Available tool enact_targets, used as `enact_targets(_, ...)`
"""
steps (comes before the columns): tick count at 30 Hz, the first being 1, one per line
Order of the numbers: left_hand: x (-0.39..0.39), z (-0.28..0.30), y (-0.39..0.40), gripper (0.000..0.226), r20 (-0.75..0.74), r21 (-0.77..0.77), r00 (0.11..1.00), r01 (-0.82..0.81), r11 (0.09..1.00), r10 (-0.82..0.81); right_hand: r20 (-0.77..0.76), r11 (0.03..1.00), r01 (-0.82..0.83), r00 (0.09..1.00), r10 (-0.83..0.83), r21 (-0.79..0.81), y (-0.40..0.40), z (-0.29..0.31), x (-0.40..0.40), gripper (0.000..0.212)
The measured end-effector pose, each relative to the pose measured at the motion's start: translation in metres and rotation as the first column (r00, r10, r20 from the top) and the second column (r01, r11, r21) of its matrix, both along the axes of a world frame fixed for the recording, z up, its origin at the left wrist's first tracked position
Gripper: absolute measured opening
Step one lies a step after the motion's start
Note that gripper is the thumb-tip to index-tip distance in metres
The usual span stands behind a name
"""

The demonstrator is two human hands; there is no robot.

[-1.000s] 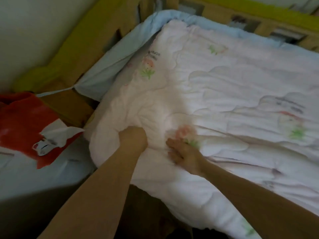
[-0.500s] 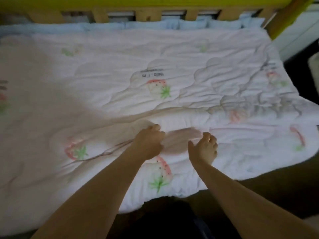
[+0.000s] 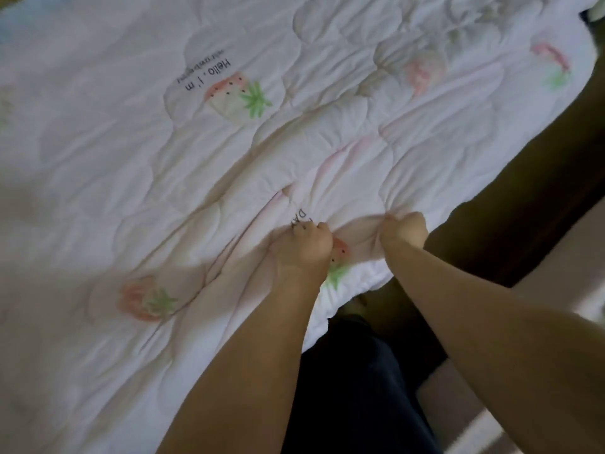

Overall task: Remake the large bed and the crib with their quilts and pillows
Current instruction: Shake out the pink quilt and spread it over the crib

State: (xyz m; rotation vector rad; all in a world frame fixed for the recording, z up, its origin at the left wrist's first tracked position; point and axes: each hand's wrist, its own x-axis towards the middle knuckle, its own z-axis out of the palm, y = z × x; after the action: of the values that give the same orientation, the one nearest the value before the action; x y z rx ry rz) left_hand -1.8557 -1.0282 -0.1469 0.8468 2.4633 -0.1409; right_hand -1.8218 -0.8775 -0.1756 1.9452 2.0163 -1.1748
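Here the strawberry-print quilt (image 3: 229,152) lies spread away from you, its long run going off to your left, and both grips clench bunched fabric near its near edge, left hand (image 3: 302,245) just beside right hand (image 3: 404,229), both forearms reaching straight out.

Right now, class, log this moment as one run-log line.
step: straightening crib quilt | left hand: grips strawberry-print quilt near its front edge | right hand: grips bunched quilt fold | quilt: spread, wrinkled | pillow: not in view
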Motion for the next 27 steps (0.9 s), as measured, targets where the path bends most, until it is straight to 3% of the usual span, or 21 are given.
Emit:
enact_targets(4, -0.014, 0.003, 0.028, 0.016, 0.371, 0.037, 0.928, -0.048, 0.998, 0.031, 0.012, 0.994, -0.017, 1.0, 0.016, 0.105, 0.011, 0.018, 0.026, 0.02)
enact_targets(9, 0.012, 0.015, 0.069, 0.019, 0.738, -0.019, 0.658, 0.241, 0.97, -0.149, 0.148, 0.987, 0.092, 0.983, -0.111, 0.131, 0.034, 0.021, 0.086, 0.022)
enact_targets(10, 0.018, 0.016, 0.082, 0.015, 0.735, 0.001, 0.652, 0.274, 0.962, -0.187, 0.188, 0.986, 0.122, 0.972, -0.142, 0.113, 0.041, 0.021, 0.096, 0.022)
enact_targets(11, 0.021, 0.016, 0.095, 0.01, 0.666, 0.047, 0.708, 0.273, 0.961, -0.234, 0.214, 0.986, 0.147, 0.963, -0.162, 0.083, 0.049, 0.019, 0.102, 0.024)
enact_targets(12, 0.019, 0.015, 0.099, 0.009, 0.534, 0.113, 0.807, 0.229, 0.967, -0.253, 0.231, 0.988, 0.15, 0.961, -0.155, 0.039, 0.05, 0.015, 0.104, 0.026)
enact_targets(14, 0.007, 0.012, 0.112, 0.029, 0.225, 0.223, 0.956, 0.138, 0.965, -0.189, 0.213, 0.988, 0.138, 0.97, -0.121, -0.067, 0.056, 0.004, 0.104, 0.03)
enact_targets(17, -0.014, -0.001, 0.125, 0.074, 0.0, 0.112, 0.972, 0.232, 0.966, -0.233, 0.067, 0.975, 0.157, 0.987, -0.148, -0.155, 0.067, -0.016, 0.091, 0.042)
enact_targets(19, -0.016, -0.016, 0.131, 0.084, -0.082, 0.049, 0.958, 0.279, 0.959, -0.274, -0.096, 0.947, 0.241, 0.959, -0.266, -0.211, 0.077, -0.027, 0.077, 0.061)
enact_targets(22, -0.018, -0.034, 0.147, 0.05, -0.126, 0.14, 0.961, 0.264, 0.954, -0.248, -0.235, 0.93, 0.241, 0.921, -0.31, -0.279, 0.106, -0.041, 0.044, 0.071)
enact_targets(26, -0.038, -0.035, 0.168, 0.005, 0.087, 0.186, 0.985, 0.13, 0.974, -0.149, -0.201, 0.995, 0.075, 0.976, -0.086, -0.062, 0.145, -0.048, 0.019, 0.025)
enact_targets(27, -0.043, -0.033, 0.172, 0.009, 0.146, 0.18, 0.972, 0.155, 0.971, -0.182, -0.18, 0.997, 0.081, 0.98, -0.082, -0.013, 0.148, -0.048, 0.024, 0.019)
